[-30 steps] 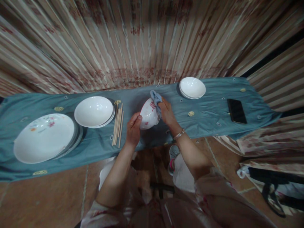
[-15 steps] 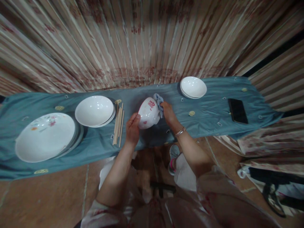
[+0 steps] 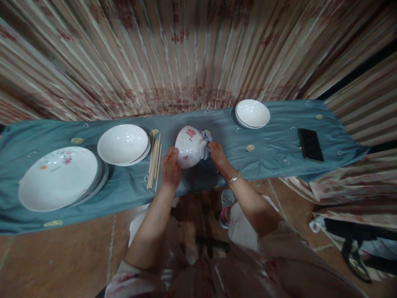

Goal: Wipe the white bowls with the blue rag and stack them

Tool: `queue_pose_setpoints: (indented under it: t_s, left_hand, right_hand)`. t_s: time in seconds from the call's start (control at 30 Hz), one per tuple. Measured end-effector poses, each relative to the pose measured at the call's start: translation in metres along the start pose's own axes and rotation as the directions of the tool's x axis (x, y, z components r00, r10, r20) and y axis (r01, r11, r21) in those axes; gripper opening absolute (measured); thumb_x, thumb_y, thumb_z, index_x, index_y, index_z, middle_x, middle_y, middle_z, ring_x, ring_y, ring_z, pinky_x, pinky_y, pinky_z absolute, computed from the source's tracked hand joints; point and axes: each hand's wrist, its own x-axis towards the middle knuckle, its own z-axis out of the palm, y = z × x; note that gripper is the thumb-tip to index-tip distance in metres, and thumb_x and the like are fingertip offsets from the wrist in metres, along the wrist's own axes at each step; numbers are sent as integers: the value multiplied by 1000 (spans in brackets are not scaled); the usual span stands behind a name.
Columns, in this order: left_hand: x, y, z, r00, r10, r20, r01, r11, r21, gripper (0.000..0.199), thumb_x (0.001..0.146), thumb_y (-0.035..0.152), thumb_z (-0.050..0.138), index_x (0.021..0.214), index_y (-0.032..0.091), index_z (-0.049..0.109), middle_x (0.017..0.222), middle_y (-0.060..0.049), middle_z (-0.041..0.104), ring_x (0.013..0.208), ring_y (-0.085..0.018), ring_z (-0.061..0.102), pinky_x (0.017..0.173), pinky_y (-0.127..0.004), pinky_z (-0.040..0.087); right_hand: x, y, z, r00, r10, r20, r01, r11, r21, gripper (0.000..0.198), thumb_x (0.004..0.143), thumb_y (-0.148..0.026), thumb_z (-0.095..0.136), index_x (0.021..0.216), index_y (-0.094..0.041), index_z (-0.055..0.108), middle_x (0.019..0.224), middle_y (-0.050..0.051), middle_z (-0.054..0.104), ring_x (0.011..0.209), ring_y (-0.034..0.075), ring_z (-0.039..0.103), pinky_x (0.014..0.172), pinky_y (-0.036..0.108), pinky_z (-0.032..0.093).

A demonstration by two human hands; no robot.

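Observation:
A white bowl with red characters on its outside is tipped on its side above the cloth-covered table. My left hand grips its rim, thumb on the outer wall and the other fingers mostly hidden. The bowl's foot faces right. There my right hand holds a bunched grey-blue cloth against the foot. Several wooden chopsticks lie just left of my left hand.
Large floral plates are stacked at the left, beside stacked white bowls. Smaller white bowls stand at the back right, and a black phone lies near the right end. A pleated curtain hangs behind the teal tablecloth.
The bowl has shifted slightly left and turned so its foot points more to the right. My right hand and the cloth have moved from the bowl's upper side wall to its foot.

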Motion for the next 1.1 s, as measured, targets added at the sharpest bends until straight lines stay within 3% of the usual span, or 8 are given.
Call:
queue_pose_setpoints:
  t_s: [0.1, 0.37, 0.5, 0.63, 0.73, 0.87, 1.0, 1.1]
  left_hand:
    - [1, -1, 0, 1000, 11, -5, -11, 1000, -16, 32, 70, 42, 86, 80, 17, 67, 76, 0, 71, 74, -15, 68, 80, -29, 55]
    - [3, -2, 0, 1000, 21, 5, -20, 998, -59, 34, 71, 44, 86, 89, 18, 72, 87, -6, 78, 98, -25, 75, 92, -36, 59]
    - [4, -3, -1, 1000, 18, -10, -19, 998, -60, 38, 73, 44, 85, 95, 17, 72, 97, -9, 79, 110, -29, 73, 97, -40, 58]
    - [5, -3, -2, 1000, 24, -15, -25, 999, -40, 36, 78, 44, 82, 99, 18, 72, 101, -9, 80, 115, -29, 72, 100, -40, 58]
    - [6, -2, -2, 1000, 28, -9, -28, 999, -37, 36, 78, 44, 81, 101, 17, 72, 103, -9, 80, 113, -28, 73, 101, -39, 57]
    - [7, -2, -3, 1000, 21, -16, -21, 999, -24, 38, 80, 45, 80, 104, 18, 71, 104, -8, 79, 109, -25, 73, 99, -37, 58]
    - [7, -3, -1, 999, 25, -47, -26, 999, -35, 36, 79, 44, 81, 103, 19, 70, 102, -7, 78, 104, -23, 73, 91, -33, 59]
    - [6, -2, 1, 999, 19, -50, -21, 999, -28, 32, 81, 43, 80, 101, 21, 70, 101, -6, 77, 101, -22, 73, 86, -31, 59]
  right_hand:
    - [-8, -5, 2, 996, 87, -25, -85, 995, 44, 31, 89, -21, 46, 58, -25, 39, 54, -7, 36, 53, 11, 33, 52, 25, 30]
    - [-17, 5, 8, 995, 99, -28, -97, 994, 53, 27, 87, -22, 46, 60, -24, 42, 56, -8, 38, 57, 11, 36, 57, 25, 31]
    - [-21, 12, 9, 995, 97, -21, -97, 995, -37, 26, 87, -21, 45, 61, -25, 41, 57, -8, 40, 58, 12, 38, 59, 25, 30]
    - [-25, 14, 4, 999, 42, 21, -35, 969, -244, 27, 91, -21, 43, 64, -25, 44, 60, -6, 45, 61, 14, 43, 62, 27, 32]
    - [-30, 12, -1, 999, -11, 52, 32, 907, -420, 28, 94, -21, 42, 68, -24, 50, 63, -2, 51, 64, 16, 47, 63, 28, 31]
    - [-41, 5, -7, 978, -146, 150, 209, 718, -664, 26, 97, -24, 42, 76, -23, 57, 68, 2, 58, 64, 18, 50, 62, 30, 29]
    - [-53, -3, -12, 914, -304, 268, 402, 600, -692, 23, 99, -31, 48, 80, -22, 58, 68, 3, 61, 63, 18, 53, 63, 30, 33]
    - [-59, -7, -12, 874, -381, 301, 476, 547, -689, 23, 99, -33, 50, 81, -21, 57, 71, 5, 64, 67, 19, 58, 66, 30, 38]
